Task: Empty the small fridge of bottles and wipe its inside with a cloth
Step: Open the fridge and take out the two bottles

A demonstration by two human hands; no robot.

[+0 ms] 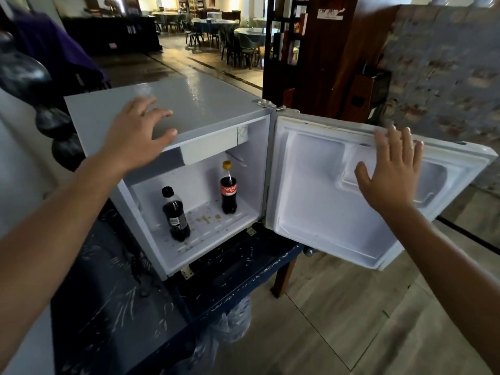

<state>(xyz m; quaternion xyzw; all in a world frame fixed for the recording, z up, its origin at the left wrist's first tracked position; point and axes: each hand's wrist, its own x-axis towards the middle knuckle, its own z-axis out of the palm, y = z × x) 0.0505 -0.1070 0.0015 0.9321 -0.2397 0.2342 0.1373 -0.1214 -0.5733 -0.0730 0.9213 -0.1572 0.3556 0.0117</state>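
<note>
The small grey fridge [205, 104] stands on a dark table with its door [319, 201] swung wide open to the right. Inside, on the stained white floor, stand two dark cola bottles: one with a black cap [175, 215] at front left, one with a yellow cap and red label [229, 192] further back right. My left hand [135, 133] rests flat on the fridge's top front edge, fingers spread. My right hand [389, 169] is open against the inner side of the door near its top edge. No cloth is in view.
The dark blue table [113, 307] has scratched paint, and a clear plastic bag [230, 320] hangs under it. A wooden shelf unit [305, 50] stands behind the door, beside a brick wall [443, 77]. Dining tables and chairs fill the far room.
</note>
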